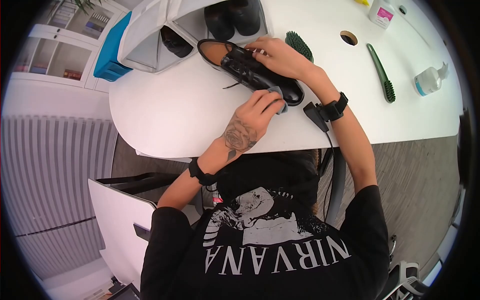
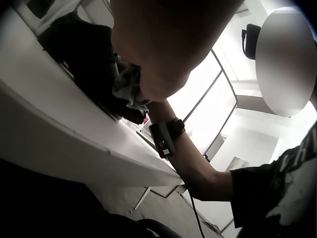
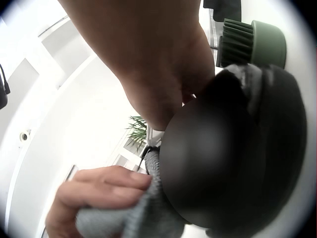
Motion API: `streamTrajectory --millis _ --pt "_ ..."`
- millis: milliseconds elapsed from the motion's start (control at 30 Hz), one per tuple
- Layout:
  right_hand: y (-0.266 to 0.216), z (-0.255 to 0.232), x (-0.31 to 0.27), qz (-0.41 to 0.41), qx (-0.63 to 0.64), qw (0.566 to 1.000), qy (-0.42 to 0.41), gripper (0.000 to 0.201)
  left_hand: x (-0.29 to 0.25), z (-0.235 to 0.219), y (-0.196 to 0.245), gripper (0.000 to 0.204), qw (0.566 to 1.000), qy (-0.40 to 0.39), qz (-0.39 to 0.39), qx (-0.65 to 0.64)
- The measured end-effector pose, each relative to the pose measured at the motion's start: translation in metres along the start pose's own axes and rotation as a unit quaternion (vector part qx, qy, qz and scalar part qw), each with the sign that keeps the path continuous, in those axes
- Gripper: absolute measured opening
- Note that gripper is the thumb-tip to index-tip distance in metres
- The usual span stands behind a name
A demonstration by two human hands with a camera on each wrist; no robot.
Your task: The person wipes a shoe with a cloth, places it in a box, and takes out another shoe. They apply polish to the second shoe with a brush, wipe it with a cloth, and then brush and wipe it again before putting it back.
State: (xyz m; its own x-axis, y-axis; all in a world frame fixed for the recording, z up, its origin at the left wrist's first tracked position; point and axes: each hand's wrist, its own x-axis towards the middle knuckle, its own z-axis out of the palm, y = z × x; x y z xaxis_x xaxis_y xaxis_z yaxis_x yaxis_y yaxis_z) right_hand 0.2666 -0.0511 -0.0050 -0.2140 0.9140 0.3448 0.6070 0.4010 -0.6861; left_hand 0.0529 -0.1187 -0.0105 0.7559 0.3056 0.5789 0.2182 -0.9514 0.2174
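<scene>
A black lace-up dress shoe [image 1: 275,84] with a tan insole lies on the white table, its toe pointing towards the right forearm. My left hand [image 1: 252,120], tattooed on the back, pinches a grey cloth [image 1: 278,92] against the side of the shoe near the toe. In the right wrist view the cloth [image 3: 153,213] bunches under the fingers beside the rounded black toe [image 3: 213,163]. My right hand [image 1: 284,56] grips the shoe from the far side by the laces, with its fingers over the upper. The left wrist view is dark, showing the cloth [image 2: 128,84] below the hand.
Behind the shoe stand open white boxes [image 1: 192,22] holding more black footwear [image 1: 232,19]. A green brush [image 1: 299,45] lies beyond the right wrist. Farther right are a long-handled green brush [image 1: 382,75], a spray bottle [image 1: 431,80], a white bottle [image 1: 381,13] and a round table hole [image 1: 348,37].
</scene>
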Motion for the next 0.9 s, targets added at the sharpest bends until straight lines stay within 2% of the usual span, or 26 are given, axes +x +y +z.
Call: streamTrajectory --millis 100,133,167,233,267,367,500,567,600,667,800,900 --pt "-0.017 -0.004 -0.003 0.044 0.063 0.994 -0.077 0.068 -0.009 0.004 0.001 0.038 0.998 -0.057 0.006 -0.018" --pt "-0.027 -0.011 -0.002 0.085 0.031 0.986 -0.137 0.087 -0.014 0.005 0.001 0.037 0.996 -0.087 0.007 -0.03" --pt "-0.03 -0.008 -0.006 0.077 0.018 0.987 -0.138 0.091 -0.017 0.004 0.001 0.037 0.992 -0.116 0.008 -0.04" --pt "-0.029 -0.002 -0.011 0.059 -0.009 0.988 -0.139 0.099 -0.021 -0.004 0.001 0.036 0.993 -0.112 0.0 -0.04" --pt "-0.025 0.001 -0.012 0.041 -0.028 0.988 -0.149 0.112 -0.023 -0.009 -0.001 0.036 0.993 -0.111 -0.002 -0.041" --pt "-0.014 0.018 -0.014 -0.021 -0.039 0.995 -0.086 0.119 -0.026 -0.034 -0.011 0.036 0.993 -0.072 -0.086 -0.042" --pt "-0.028 0.017 -0.011 -0.083 -0.052 0.994 -0.057 0.108 -0.028 -0.067 -0.031 0.03 0.975 -0.056 -0.212 -0.022" --pt "-0.026 0.023 -0.01 -0.122 -0.097 0.987 -0.025 0.098 -0.033 -0.077 -0.039 0.028 0.97 -0.042 -0.24 -0.013" --pt "-0.026 0.023 -0.01 -0.116 -0.099 0.988 -0.023 0.093 -0.033 -0.08 -0.042 0.026 0.967 -0.036 -0.253 -0.01" --pt "-0.03 0.023 -0.01 -0.105 -0.104 0.989 -0.02 0.083 -0.035 -0.084 -0.043 0.025 0.961 -0.029 -0.273 -0.018" --pt "-0.039 0.029 -0.008 -0.125 -0.11 0.985 0.043 0.066 -0.033 -0.087 -0.044 0.024 0.956 -0.017 -0.291 -0.023" --pt "-0.042 0.032 -0.002 -0.146 -0.121 0.979 0.077 0.051 -0.03 -0.091 -0.049 0.024 0.955 -0.051 -0.29 -0.048"
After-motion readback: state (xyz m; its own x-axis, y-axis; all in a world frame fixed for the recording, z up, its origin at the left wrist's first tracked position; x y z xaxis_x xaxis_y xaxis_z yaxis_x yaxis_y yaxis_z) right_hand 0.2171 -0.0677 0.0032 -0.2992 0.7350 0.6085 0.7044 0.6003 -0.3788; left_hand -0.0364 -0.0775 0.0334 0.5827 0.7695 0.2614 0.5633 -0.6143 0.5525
